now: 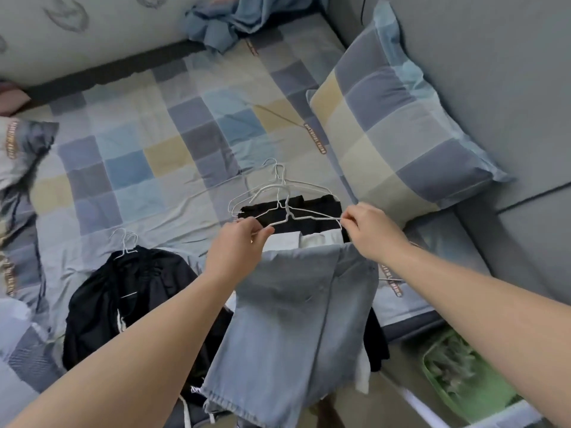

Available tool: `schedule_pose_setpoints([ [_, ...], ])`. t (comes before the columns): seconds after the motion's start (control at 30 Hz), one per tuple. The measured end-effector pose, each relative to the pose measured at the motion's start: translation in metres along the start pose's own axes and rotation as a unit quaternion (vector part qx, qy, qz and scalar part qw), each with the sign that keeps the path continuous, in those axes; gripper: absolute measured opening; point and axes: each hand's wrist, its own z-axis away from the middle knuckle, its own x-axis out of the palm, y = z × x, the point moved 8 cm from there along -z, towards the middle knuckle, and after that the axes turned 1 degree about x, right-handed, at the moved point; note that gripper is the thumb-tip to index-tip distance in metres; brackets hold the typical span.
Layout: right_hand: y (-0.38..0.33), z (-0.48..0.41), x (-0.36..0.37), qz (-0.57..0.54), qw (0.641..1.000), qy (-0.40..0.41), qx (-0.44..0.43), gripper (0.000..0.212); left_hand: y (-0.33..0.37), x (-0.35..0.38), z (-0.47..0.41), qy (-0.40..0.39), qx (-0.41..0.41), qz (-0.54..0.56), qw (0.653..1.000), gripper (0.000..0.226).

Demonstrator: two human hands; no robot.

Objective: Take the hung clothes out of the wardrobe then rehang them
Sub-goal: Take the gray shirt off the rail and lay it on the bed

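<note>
A white wire hanger (290,216) is held above the bed by both ends. My left hand (239,242) pinches its left end and my right hand (369,228) pinches its right end. Light blue jeans (287,329) lie below my hands, draped over the bed's edge. Under the hanger lie a black garment (318,205) and a white one (309,239). Two more white wire hangers (278,186) rest just beyond. A black garment (129,295) on its own hangers lies to the left.
The bed has a checked sheet (148,156) and a matching pillow (386,125) at the right. A blue cloth (222,23) is bunched at the far end. A grey padded headboard (494,72) is on the right, a green basket (463,375) on the floor.
</note>
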Motion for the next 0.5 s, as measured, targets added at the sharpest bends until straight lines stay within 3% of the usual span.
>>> schedule_pose_setpoints([
  [0.4, 0.097, -0.155, 0.129, 0.073, 0.993, 0.054, 0.07, 0.015, -0.084, 0.17, -0.163, -0.042, -0.051, 0.045, 0.997, 0.02],
  [0.5, 0.118, -0.167, 0.16, 0.061, 0.991, 0.026, 0.119, 0.019, -0.095, 0.211, -0.17, -0.097, -0.06, 0.007, 0.993, 0.036],
])
